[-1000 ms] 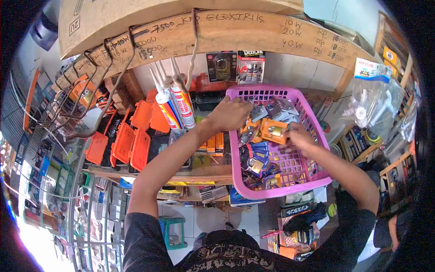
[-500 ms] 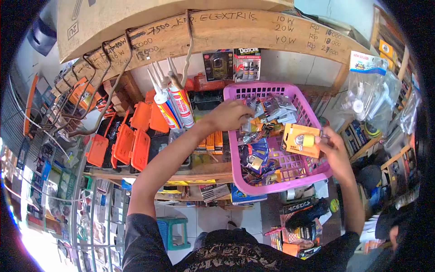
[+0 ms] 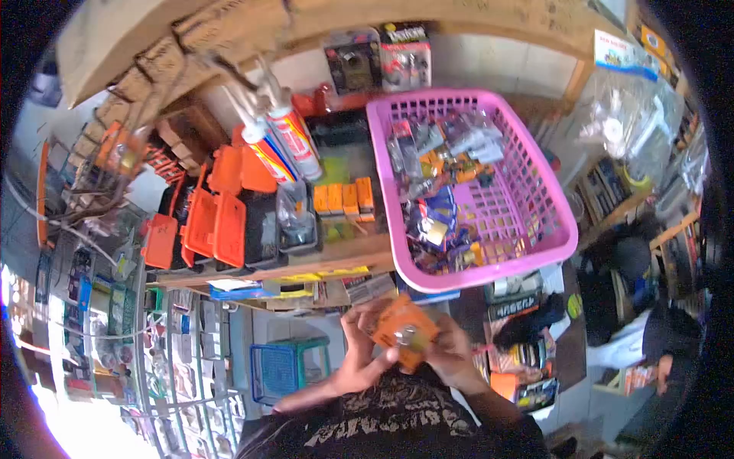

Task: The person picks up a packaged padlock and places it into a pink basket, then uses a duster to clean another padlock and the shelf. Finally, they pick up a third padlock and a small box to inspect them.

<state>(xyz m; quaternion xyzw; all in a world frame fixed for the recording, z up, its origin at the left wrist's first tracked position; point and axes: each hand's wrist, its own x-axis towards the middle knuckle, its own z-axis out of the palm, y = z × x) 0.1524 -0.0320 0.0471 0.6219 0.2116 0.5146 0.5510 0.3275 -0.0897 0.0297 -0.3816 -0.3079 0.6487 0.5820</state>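
A carded padlock [image 3: 405,330] in an orange-yellow pack is held close to my chest, slightly blurred. My left hand [image 3: 358,356] grips it from the left side, thumb across its front. My right hand [image 3: 454,358] has closed on the opposite edge. Beyond my hands, on the wooden counter, stands a pink plastic basket [image 3: 562,249]. Blue-carded packs [image 3: 440,218], small orange packs and clear-bagged metal parts lie inside it.
Several orange-lidded cases [image 3: 200,222], two sealant tubes [image 3: 294,141] and small orange boxes [image 3: 342,199] stand left of the basket. A blue-green stool [image 3: 290,367] is on the floor below. Another person's hand [image 3: 664,373] shows at far right.
My right hand has brought the carded padlock from above the basket down to my chest. My left hand has left the basket and taken hold of the pack too.
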